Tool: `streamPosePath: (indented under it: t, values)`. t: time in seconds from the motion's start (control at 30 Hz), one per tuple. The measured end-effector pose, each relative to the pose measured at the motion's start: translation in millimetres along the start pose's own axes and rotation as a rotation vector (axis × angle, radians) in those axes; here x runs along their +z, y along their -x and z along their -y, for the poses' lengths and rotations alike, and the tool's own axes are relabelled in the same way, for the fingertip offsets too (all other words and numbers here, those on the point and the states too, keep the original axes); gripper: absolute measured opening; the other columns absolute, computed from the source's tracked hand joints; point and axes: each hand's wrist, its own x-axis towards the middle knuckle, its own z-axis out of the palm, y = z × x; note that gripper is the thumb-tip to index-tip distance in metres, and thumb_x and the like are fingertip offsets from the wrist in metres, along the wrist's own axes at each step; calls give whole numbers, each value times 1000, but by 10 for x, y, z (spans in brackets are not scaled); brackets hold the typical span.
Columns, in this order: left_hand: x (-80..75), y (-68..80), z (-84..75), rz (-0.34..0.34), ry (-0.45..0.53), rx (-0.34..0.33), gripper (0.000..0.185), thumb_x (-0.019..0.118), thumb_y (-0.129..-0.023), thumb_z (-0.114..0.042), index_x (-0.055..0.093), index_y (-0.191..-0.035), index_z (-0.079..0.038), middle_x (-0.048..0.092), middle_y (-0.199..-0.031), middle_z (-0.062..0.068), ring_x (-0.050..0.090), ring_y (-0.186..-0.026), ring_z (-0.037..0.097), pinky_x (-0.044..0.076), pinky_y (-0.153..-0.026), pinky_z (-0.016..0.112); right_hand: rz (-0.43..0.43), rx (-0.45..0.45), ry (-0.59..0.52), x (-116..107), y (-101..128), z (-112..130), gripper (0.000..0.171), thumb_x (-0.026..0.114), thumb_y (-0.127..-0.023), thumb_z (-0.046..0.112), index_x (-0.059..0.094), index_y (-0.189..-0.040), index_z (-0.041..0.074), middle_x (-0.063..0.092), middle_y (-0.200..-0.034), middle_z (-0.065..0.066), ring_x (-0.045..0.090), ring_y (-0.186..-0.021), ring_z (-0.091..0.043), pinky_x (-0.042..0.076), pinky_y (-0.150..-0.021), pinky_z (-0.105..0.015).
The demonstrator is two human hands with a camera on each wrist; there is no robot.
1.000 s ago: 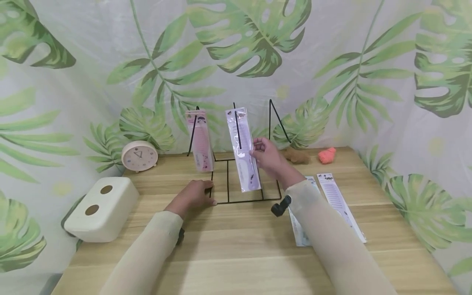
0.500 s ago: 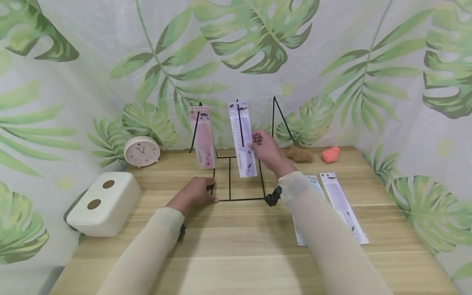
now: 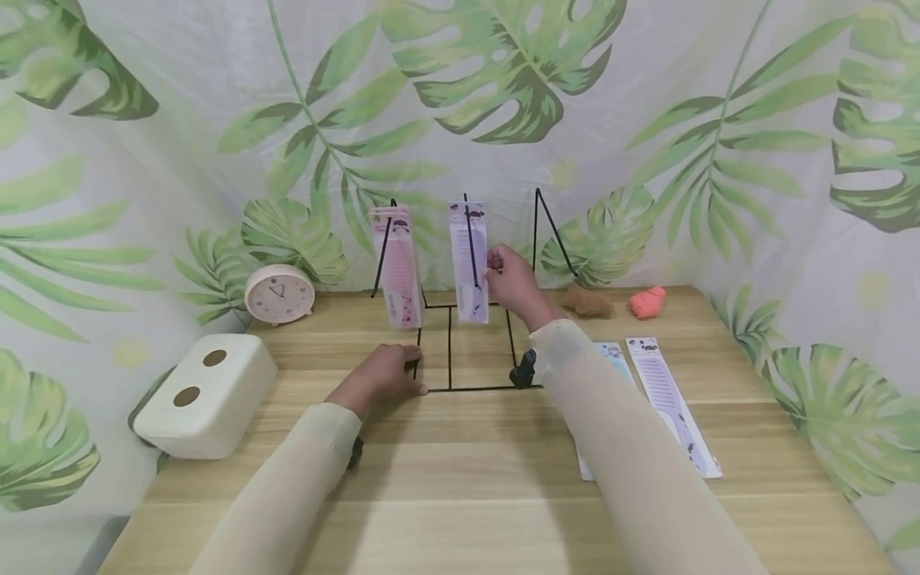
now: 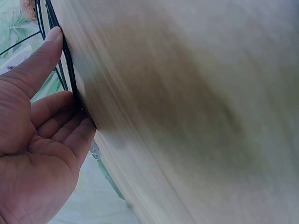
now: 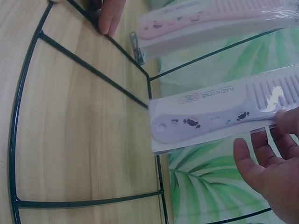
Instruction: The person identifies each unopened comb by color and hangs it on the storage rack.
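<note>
I am stretching my right hand (image 3: 509, 281) to pinch the purple comb pack (image 3: 469, 259) hanging on the wire rack (image 3: 477, 389); my left hand (image 3: 379, 377), fingers straight, is pressing the rack's front-left corner.

Right hand (image 3: 509, 279) moved purple comb pack (image 3: 469, 259) back and up, now hanging on rack's middle hook

A person's left hand (image 3: 382, 378) rests on the front left corner of a black wire rack (image 3: 467, 351) on a wooden table (image 3: 460, 487), while the right hand (image 3: 512, 281) holds the edge of a purple packaged comb (image 3: 469, 259) hanging on the rack's middle prong. A pink packaged comb (image 3: 398, 265) hangs on the left prong. A round clock (image 3: 279, 294) and a white box (image 3: 207, 395) sit to the left, and two more packaged combs (image 3: 664, 399) lie flat to the right.
</note>
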Motion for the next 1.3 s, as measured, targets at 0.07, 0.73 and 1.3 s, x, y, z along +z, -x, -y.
streamPosePath:
  t: [0.07, 0.73, 1.3]
  values:
    - [-11, -1, -1, -6, -8, -2, 82, 89, -93, -34, 53, -162, -8, 49, -169, 17, 41, -159, 42, 33, -133, 58, 5, -9, 9, -6, -19, -3, 19, 57, -114, 16, 59, -130, 6, 64, -140, -18, 62, -133, -35, 58, -102, -50]
    - [-20, -52, 60, 0, -25, 3, 82, 88, -94, -35, 53, -162, -8, 49, -169, 16, 42, -159, 41, 34, -132, 57, -5, -10, -41, 21, -62, -22, 23, 59, -114, 19, 62, -134, 8, 66, -134, -14, 64, -125, -32, 58, -96, -48]
    - [-4, -6, 25, 13, 11, -28, 84, 89, -93, -36, 51, -163, -10, 46, -171, 15, 39, -161, 41, 32, -133, 58, 54, -71, 14, -252, 310, -85, 45, 74, -106, 21, 55, -144, 5, 71, -130, -16, 66, -126, -34, 57, -110, -51]
